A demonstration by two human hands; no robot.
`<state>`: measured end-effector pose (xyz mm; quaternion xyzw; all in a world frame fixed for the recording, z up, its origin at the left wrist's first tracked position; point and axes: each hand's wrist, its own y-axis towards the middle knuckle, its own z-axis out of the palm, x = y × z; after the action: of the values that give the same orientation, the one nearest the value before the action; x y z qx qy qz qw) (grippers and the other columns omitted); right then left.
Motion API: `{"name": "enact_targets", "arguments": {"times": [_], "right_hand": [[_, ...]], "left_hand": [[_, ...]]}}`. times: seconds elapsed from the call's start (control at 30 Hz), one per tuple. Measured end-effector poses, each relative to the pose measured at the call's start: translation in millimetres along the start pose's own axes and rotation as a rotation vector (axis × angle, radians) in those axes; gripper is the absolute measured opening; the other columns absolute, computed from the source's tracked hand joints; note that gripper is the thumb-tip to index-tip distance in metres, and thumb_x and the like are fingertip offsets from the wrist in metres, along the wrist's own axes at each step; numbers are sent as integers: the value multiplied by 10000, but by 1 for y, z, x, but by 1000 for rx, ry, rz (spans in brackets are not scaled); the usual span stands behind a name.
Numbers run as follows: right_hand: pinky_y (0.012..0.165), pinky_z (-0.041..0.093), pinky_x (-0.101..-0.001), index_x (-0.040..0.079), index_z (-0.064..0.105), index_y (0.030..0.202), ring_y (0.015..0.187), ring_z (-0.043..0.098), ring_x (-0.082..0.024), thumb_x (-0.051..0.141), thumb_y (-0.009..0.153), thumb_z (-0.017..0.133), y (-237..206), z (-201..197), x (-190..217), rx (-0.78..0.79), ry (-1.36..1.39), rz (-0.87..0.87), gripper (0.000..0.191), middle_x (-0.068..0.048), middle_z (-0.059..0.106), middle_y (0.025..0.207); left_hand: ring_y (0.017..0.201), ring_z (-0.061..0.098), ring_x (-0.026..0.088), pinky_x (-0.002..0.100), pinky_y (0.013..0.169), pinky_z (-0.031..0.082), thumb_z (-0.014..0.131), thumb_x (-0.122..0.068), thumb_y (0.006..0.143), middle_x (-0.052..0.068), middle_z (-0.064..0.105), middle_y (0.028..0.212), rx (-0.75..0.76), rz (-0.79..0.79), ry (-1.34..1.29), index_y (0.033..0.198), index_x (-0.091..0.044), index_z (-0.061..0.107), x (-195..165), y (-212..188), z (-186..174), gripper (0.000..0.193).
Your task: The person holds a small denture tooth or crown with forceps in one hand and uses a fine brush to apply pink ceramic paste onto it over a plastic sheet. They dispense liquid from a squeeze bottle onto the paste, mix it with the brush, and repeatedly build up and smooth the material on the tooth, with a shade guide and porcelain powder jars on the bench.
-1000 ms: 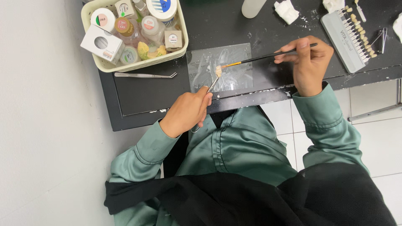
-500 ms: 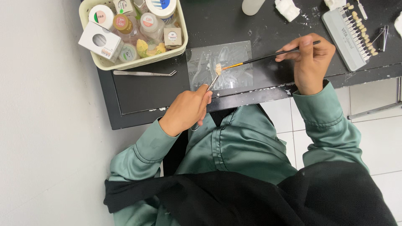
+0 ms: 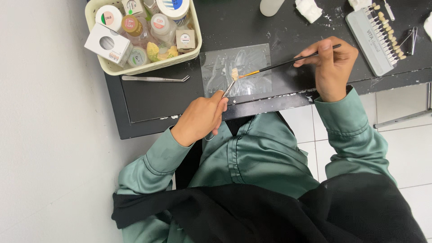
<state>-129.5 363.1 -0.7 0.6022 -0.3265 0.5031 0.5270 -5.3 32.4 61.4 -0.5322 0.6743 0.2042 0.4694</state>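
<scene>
right hand | edged up with brush | view shifted slightly

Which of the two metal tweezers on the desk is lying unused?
The tweezers lying flat beside the cream basket, untouched. The other tweezers are gripped in the left hand, pinching a small tooth-shaped piece.

A black table carries a cream basket of jars at ten o'clock, metal tweezers just below it, a clear sheet at centre, and a grey shade guide at two o'clock.
</scene>
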Motion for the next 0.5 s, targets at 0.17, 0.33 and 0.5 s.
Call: {"name": "enact_targets", "arguments": {"times": [0.17, 0.33, 0.5], "right_hand": [[759, 660, -409, -114, 585, 1005, 842, 732, -310, 315, 1223, 562, -1, 0, 3, 33, -17, -15, 481, -209, 677, 961], [748, 658, -409, -104, 573, 988, 830, 729, -308, 317, 1219, 573, -1, 1, 2, 26, -23, -8, 480, -212, 677, 951], [741, 664, -421, -102, 567, 991, 842, 735, -312, 310, 1214, 567, -1, 0, 1, 39, -8, -19, 468, -208, 673, 958]], "left_hand": [[412, 646, 209, 351, 484, 499, 405, -260, 1086, 51, 579, 477, -1, -17, 11, 938, -39, 543, -1, -1, 0, 300], [415, 647, 208, 351, 478, 502, 410, -262, 1084, 48, 582, 488, -1, -21, -10, 946, -37, 542, -2, 0, -1, 294], [411, 643, 210, 356, 484, 502, 414, -266, 1083, 54, 585, 486, -1, -39, -24, 945, -37, 542, -2, -1, 0, 296]]}}
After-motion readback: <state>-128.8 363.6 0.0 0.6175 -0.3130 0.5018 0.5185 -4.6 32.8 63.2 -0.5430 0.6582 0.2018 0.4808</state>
